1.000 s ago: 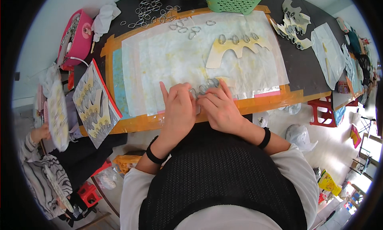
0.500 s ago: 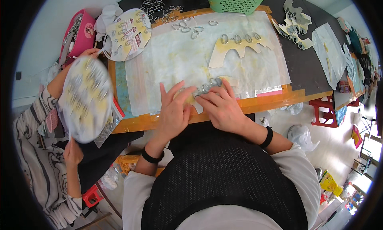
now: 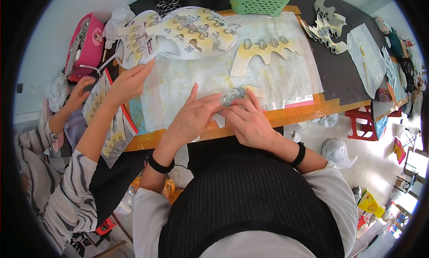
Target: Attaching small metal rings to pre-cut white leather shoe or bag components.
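Observation:
Near the table's front edge, my left hand [image 3: 193, 118] pinches a metal oval ring at the left end of a small row of rings [image 3: 233, 96]. My right hand [image 3: 246, 123] grips the cream curved strip [image 3: 254, 91] that carries these rings, fingers closed at its lower side. My fingers hide most of the strip. Farther back lies a cream scalloped strip [image 3: 243, 63] with several oval rings standing along its upper edge. A white sheet [image 3: 178, 90] with yellow smears lies beneath.
At left, a co-worker's hand [image 3: 133, 81] holds a round fan [image 3: 201, 30] bearing ringed strips, overlapping another fan [image 3: 136, 39]. A green basket [image 3: 259, 5] and pink bin [image 3: 91, 45] stand behind. Right are stacked strips [image 3: 330, 27] and a plastic sheet [image 3: 368, 61].
The co-worker's fan has swung from the left side onto the back of the table, covering loose rings there. My left hand has moved right, its fingers closing in at the row of rings.

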{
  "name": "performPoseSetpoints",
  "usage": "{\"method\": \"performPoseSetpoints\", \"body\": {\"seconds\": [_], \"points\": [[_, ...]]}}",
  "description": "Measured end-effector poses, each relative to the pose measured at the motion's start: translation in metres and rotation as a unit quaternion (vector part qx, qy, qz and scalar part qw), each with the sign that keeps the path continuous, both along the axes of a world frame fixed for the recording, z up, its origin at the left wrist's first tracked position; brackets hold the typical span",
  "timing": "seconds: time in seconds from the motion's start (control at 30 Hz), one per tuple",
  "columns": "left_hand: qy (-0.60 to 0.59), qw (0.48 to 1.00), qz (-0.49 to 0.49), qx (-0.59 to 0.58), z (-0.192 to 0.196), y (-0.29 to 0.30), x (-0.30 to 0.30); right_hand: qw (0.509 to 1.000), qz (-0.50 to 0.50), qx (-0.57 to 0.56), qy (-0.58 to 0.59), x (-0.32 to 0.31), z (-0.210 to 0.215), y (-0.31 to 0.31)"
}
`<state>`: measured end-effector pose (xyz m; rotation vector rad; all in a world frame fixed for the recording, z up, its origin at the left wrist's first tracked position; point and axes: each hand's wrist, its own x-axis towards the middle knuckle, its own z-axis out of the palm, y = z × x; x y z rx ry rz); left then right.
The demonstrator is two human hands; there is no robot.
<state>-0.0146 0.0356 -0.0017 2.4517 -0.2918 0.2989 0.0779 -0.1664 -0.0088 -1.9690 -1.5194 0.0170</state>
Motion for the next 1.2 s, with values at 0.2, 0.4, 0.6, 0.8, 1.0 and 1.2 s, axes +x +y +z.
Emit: {"method": "performPoseSetpoints", "body": {"seconds": [0.2, 0.4, 0.6, 0.8, 1.0, 1.2], "points": [[-0.032, 0.999, -0.001, 0.024, 0.001, 0.003, -0.004, 1.0, -0.011, -0.014, 0.021, 0.0, 0.0, 0.001], [-0.046, 0.998, -0.008, 0.036, -0.009, 0.004, -0.011, 1.0, -0.003, -0.018, -0.003, -0.001, 0.003, 0.0], [-0.036, 0.999, -0.024, 0.029, 0.006, 0.003, -0.003, 0.999, -0.001, -0.037, -0.016, 0.0, 0.002, 0.0], [-0.063, 0.997, -0.043, 0.019, -0.006, 0.009, -0.002, 1.0, -0.008, -0.021, 0.002, -0.002, 0.002, 0.002], [-0.064, 0.993, -0.063, 0.078, -0.011, 0.015, -0.011, 0.999, -0.017, -0.004, 0.027, -0.001, 0.0, 0.004], [-0.076, 0.992, -0.043, 0.096, -0.012, 0.02, -0.014, 1.0, -0.017, 0.006, 0.019, 0.001, 0.005, 0.007]]}}
